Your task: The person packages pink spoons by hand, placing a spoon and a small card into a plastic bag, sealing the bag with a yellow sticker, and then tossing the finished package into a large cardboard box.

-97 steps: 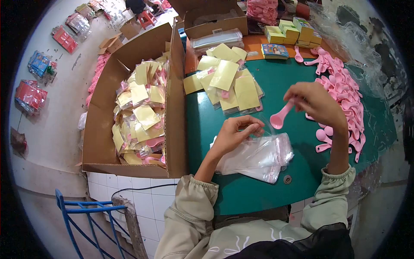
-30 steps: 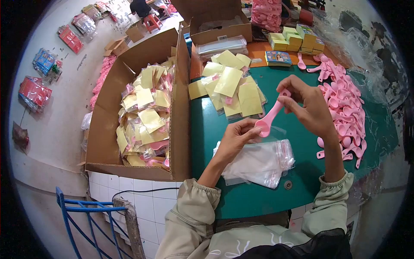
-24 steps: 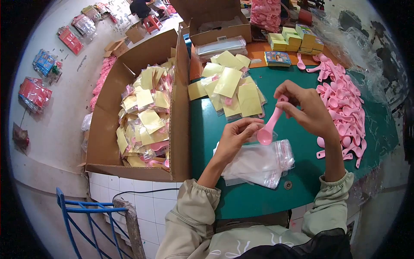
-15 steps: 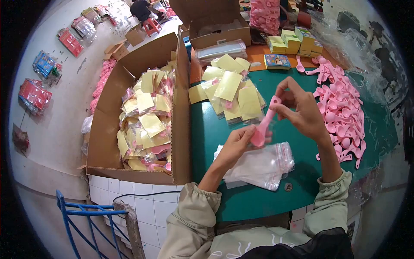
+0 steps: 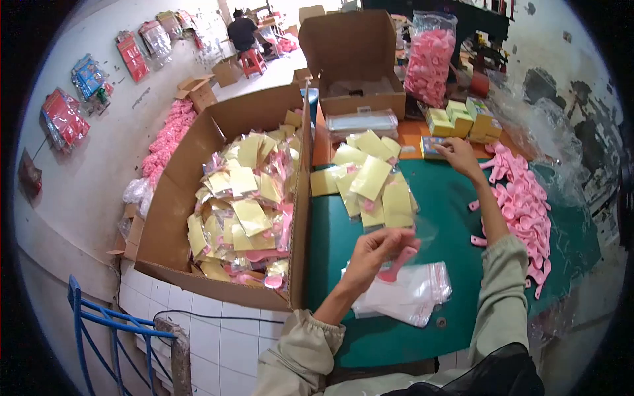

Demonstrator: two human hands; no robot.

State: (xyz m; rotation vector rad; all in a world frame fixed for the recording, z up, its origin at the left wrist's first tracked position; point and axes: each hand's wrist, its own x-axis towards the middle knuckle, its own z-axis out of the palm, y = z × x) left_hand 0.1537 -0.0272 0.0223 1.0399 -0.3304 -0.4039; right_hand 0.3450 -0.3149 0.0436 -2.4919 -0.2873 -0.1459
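Note:
My left hand [image 5: 378, 257] is closed, with a pink spoon [image 5: 396, 265] slanting down below its fingers. Clear plastic film shows around the fingertips. Beneath it, a pile of clear zip bags [image 5: 413, 294] lies on the green table mat [image 5: 343, 340]. My right hand [image 5: 461, 157] reaches to the far side, fingers pinched at the top of a small stack of printed cards [image 5: 428, 149]. To the left of that stack lie packed bags with yellow cards [image 5: 370, 178], heaped loosely. Many loose pink spoons [image 5: 518, 208] cover the mat's right side.
A large cardboard box [image 5: 218, 287] full of packed bags stands left of the mat. Behind are an open carton [image 5: 360, 105], a bag of pink spoons [image 5: 430, 69] and yellow card stacks [image 5: 459, 119]. A blue metal rail [image 5: 115, 323] stands lower left. A person [image 5: 242, 32] sits far back.
My right hand has let go of the spoon's handle and moved away to the card stack. My left hand keeps the spoon, now hanging below its fingers. The view has tilted up.

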